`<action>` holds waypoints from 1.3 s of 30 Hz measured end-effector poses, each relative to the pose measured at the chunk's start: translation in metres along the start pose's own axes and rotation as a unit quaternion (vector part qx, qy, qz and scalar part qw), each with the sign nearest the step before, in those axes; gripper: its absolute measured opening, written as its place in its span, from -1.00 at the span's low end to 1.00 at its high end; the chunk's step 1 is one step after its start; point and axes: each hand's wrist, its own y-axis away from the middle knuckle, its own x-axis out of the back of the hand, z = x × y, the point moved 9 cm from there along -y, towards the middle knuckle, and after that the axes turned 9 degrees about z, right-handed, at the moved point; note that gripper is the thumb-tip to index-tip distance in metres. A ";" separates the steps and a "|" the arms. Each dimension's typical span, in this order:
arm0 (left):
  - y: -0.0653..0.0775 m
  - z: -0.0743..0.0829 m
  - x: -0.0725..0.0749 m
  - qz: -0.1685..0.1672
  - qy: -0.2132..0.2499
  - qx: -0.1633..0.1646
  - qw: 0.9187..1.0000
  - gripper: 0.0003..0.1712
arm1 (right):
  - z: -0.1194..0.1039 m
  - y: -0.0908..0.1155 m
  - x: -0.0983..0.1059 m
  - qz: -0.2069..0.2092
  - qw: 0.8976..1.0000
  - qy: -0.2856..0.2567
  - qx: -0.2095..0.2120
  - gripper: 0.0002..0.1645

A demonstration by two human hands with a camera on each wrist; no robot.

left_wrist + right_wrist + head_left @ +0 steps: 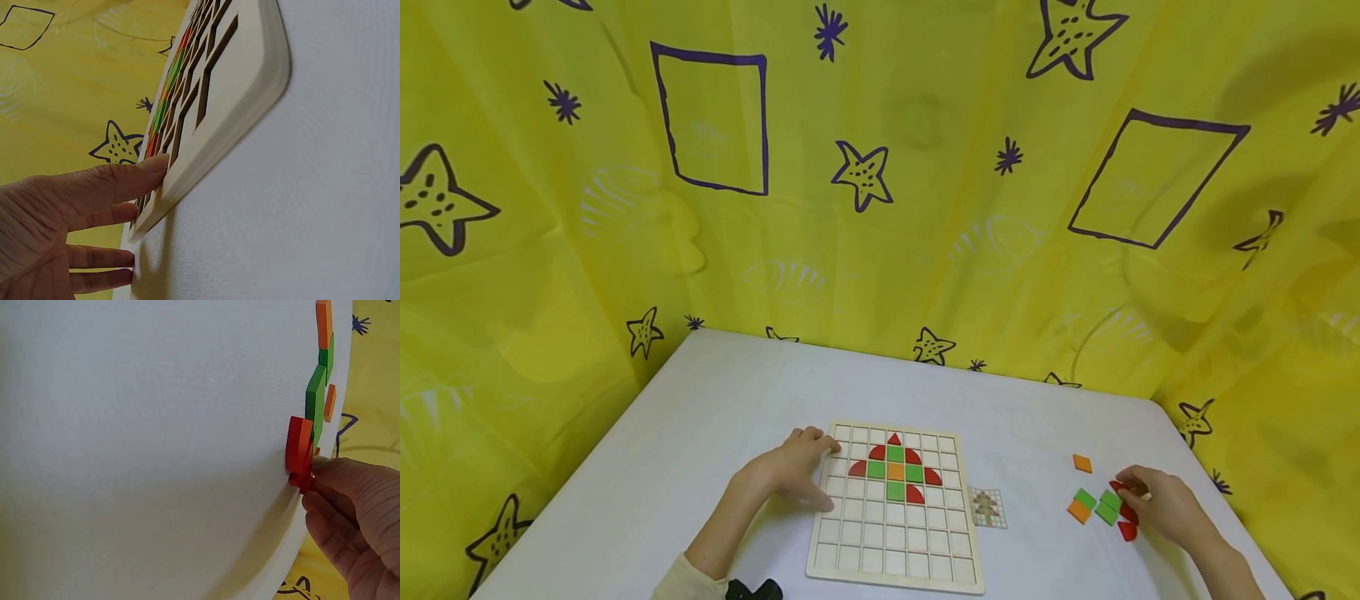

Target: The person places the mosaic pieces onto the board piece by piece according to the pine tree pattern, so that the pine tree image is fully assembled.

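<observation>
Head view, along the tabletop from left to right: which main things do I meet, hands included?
Left hand → board → card → lone orange tile → right hand.

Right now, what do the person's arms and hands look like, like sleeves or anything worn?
The left hand and right hand are bare, with no gloves or rings to be seen. A pale cream sleeve covers part of the left forearm; the right forearm shows no sleeve within the frame. I see no cables or markings on either arm.
</observation>
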 end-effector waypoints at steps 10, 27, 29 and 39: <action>0.001 0.001 0.001 -0.001 0.002 0.002 1.000 -0.15 | 0.000 -0.002 -0.002 0.004 1.000 0.002 -0.009 -0.76; 0.002 0.000 0.000 -0.003 0.006 -0.001 1.000 -0.16 | -0.004 0.000 -0.001 -0.025 0.999 -0.003 -0.028 -0.72; 0.002 0.000 -0.001 -0.003 0.006 -0.001 1.000 -0.16 | -0.005 0.002 0.000 -0.012 0.999 -0.010 -0.030 -0.72; 0.002 0.002 0.001 0.002 0.008 -0.003 1.000 -0.16 | -0.025 0.007 0.004 0.046 0.996 -0.068 -0.032 -0.72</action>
